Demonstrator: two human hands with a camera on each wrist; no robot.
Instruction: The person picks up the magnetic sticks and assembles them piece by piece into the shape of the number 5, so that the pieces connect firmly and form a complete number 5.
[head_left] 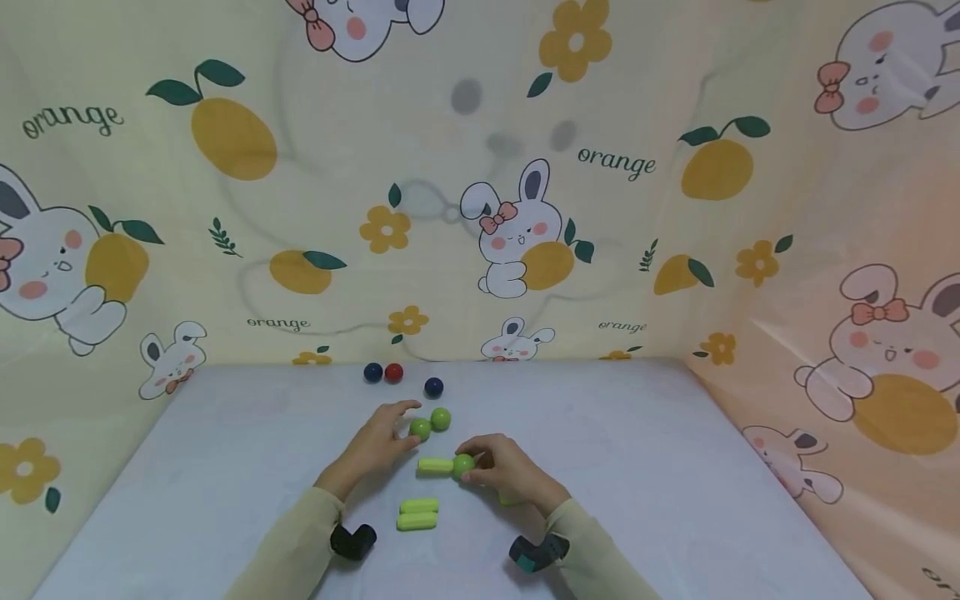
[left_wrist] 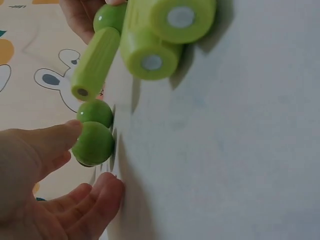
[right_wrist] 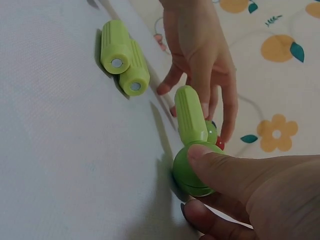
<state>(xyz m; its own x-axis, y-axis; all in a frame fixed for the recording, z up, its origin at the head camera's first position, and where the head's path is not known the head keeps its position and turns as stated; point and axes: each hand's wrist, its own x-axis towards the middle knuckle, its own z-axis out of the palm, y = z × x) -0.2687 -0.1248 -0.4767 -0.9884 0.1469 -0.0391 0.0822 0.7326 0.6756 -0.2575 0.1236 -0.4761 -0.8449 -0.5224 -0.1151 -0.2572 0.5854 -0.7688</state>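
My right hand (head_left: 510, 471) pinches a green ball (head_left: 463, 466) between thumb and fingers. A light green ribbed rod (head_left: 435, 467) is joined to that ball and points left. Farther back, my left hand (head_left: 382, 442) reaches around a green ball (head_left: 420, 428), its fingers spread. In the left wrist view the thumb tip lies right at this ball (left_wrist: 93, 143), while the other fingers stand apart from it. Another green ball (head_left: 440, 418) sits just beyond.
Two light green rods (head_left: 417, 514) lie side by side nearer the front, with round silvery ends. Another green piece (head_left: 510, 498) is mostly hidden under my right hand. At the back are a red ball (head_left: 393, 372) and two dark blue balls (head_left: 433, 387).
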